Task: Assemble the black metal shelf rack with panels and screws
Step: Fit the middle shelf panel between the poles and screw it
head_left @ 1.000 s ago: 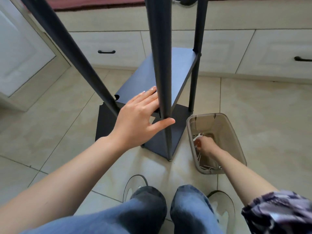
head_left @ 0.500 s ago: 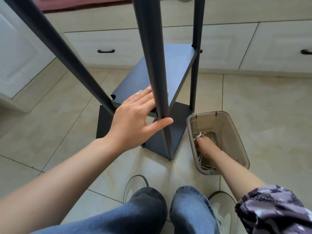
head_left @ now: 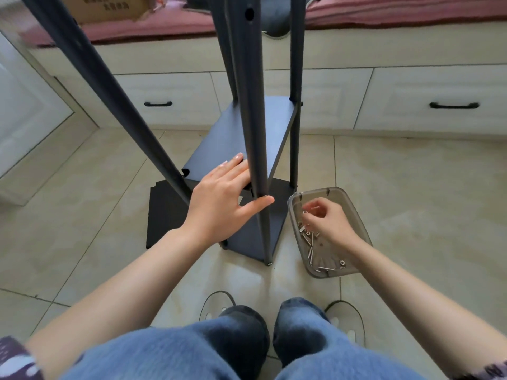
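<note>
Rack point(head_left: 248, 149) stands upright on the tile floor point(head_left: 411, 187), in front of the white drawers point(head_left: 170, 100), black posts running up past the frame top. Lower panel point(head_left: 241, 133) sits fixed between the posts; another dark panel point(head_left: 164, 215) lies flat on the floor under it. Left hand point(head_left: 219, 198) braces the near post point(head_left: 253, 105): fingers straight, laid on the panel edge behind the post, thumb across the post's front, nothing clenched. Tray point(head_left: 359, 223), clear grey plastic, sits on the floor just right of the rack, holding loose screws point(head_left: 311, 242). Right hand point(head_left: 329, 223) hovers over the tray, fingers curled, tips pinching what looks like a small screw; too blurred to be sure. Knees in jeans point(head_left: 233, 346) at the bottom, shoes point(head_left: 216, 304) on the floor.
</note>
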Demonstrator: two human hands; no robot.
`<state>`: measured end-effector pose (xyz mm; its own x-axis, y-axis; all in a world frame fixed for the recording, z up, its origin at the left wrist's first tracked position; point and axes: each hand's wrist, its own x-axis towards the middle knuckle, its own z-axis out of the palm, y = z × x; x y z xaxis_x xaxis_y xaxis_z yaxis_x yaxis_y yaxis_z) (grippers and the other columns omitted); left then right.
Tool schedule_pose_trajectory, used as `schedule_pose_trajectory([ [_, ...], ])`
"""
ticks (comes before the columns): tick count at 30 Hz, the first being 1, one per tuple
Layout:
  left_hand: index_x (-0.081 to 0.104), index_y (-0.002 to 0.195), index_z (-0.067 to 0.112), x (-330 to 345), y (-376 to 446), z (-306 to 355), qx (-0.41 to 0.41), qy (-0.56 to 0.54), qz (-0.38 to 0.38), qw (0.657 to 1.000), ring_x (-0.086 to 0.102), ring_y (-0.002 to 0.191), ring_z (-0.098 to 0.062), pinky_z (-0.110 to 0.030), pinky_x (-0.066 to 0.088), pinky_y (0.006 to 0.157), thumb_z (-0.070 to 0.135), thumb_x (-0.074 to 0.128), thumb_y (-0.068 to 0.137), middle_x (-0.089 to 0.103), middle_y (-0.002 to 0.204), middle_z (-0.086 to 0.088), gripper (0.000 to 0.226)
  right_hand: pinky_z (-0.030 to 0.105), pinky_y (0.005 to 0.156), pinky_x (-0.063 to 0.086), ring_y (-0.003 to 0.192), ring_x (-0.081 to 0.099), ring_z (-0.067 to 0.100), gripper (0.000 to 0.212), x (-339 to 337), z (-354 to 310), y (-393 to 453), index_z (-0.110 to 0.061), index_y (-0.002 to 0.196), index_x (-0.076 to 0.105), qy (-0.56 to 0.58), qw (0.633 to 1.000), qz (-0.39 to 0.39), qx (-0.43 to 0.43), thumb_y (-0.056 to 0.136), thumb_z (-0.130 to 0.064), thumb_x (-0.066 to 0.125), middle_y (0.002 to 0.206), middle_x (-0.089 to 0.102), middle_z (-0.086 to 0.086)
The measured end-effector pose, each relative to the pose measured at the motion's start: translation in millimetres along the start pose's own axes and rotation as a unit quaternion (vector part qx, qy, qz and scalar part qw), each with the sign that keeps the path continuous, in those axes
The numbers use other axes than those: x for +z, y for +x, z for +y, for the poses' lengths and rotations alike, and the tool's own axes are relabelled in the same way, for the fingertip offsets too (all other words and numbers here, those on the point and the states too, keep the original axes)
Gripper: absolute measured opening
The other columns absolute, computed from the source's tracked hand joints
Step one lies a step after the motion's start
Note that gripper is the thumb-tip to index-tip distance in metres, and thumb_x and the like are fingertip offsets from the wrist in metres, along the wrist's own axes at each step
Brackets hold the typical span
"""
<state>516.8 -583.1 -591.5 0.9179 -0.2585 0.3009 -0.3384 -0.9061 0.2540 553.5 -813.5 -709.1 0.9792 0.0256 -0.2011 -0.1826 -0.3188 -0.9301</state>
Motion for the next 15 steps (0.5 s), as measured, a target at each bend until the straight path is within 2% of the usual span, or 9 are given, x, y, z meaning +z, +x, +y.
schedule_pose_trajectory([
  [3,0.056,0.142,0.026,-1.6,-0.9,1.2,0.002,-0.004,0.001,1.0,0.037,0.146,-0.016,-0.03,0.022,0.119,0.065,0.049,0.091,0.047,0.153,0.01,0.065,0.012,0.059,0.05,0.068,0.067,0.001,0.012,3.8,-30.9,-18.0,-0.016,0.1,0.073,0.095,0.995,-0.01,-0.013,0.091,-0.013,0.066,0.087,0.073,0.001],
  [5,0.055,0.143,0.025,-2.5,-0.7,0.6,0.001,-0.005,-0.002,1.0,0.035,0.147,-0.015,-0.028,0.02,0.118,0.064,0.051,0.091,0.046,0.153,0.01,0.065,0.012,0.059,0.05,0.068,0.067,0.0,0.011,12.9,-48.1,-23.4,-0.016,0.1,0.072,0.136,0.991,-0.014,-0.015,0.093,-0.014,0.064,0.083,0.074,-0.002],
  [7,0.053,0.145,0.024,-2.8,-0.5,-0.1,0.003,-0.002,-0.007,1.0,0.034,0.148,-0.015,-0.028,0.019,0.119,0.064,0.052,0.092,0.045,0.154,0.009,0.066,0.02,0.064,0.054,0.075,0.07,0.005,0.01,28.2,-58.2,-25.9,-0.016,0.098,0.067,0.157,0.987,-0.019,0.001,0.098,-0.019,0.058,0.081,0.074,-0.003],
  [9,0.051,0.147,0.023,-2.9,-0.6,-0.6,0.005,-0.001,-0.01,1.0,0.032,0.149,-0.015,-0.029,0.019,0.12,0.062,0.054,0.093,0.044,0.155,0.008,0.067,0.032,0.077,0.058,0.09,0.07,0.013,0.016,46.9,-61.5,-27.4,-0.017,0.099,0.061,0.149,0.988,-0.031,0.026,0.103,-0.027,0.049,0.087,0.074,-0.002],
  [12,0.049,0.148,0.024,-4.3,-2.2,-2.3,0.005,-0.002,-0.014,1.0,0.03,0.149,-0.015,-0.028,0.016,0.12,0.063,0.053,0.093,0.042,0.156,0.009,0.067,0.044,0.095,0.053,0.101,0.065,0.019,0.025,68.9,-61.4,-27.1,-0.02,0.099,0.058,0.106,0.992,-0.051,0.04,0.104,-0.037,0.04,0.099,0.067,0.003],
  [14,0.049,0.147,0.024,-5.4,-3.3,-5.2,0.005,-0.009,-0.015,1.0,0.03,0.15,-0.015,-0.03,0.018,0.121,0.061,0.054,0.094,0.041,0.156,0.009,0.066,0.044,0.093,0.053,0.093,0.066,0.014,0.026,74.7,-64.3,-24.8,-0.02,0.101,0.056,0.118,0.99,-0.054,0.046,0.103,-0.038,0.037,0.088,0.07,-0.004],
  [15,0.049,0.147,0.024,-5.8,-3.6,-6.8,0.007,-0.012,-0.015,1.0,0.029,0.15,-0.015,-0.03,0.017,0.12,0.06,0.055,0.094,0.041,0.156,0.01,0.065,0.041,0.087,0.054,0.086,0.068,0.01,0.026,76.8,-66.0,-23.7,-0.019,0.102,0.055,0.126,0.989,-0.059,0.042,0.104,-0.037,0.036,0.08,0.072,-0.007],
])
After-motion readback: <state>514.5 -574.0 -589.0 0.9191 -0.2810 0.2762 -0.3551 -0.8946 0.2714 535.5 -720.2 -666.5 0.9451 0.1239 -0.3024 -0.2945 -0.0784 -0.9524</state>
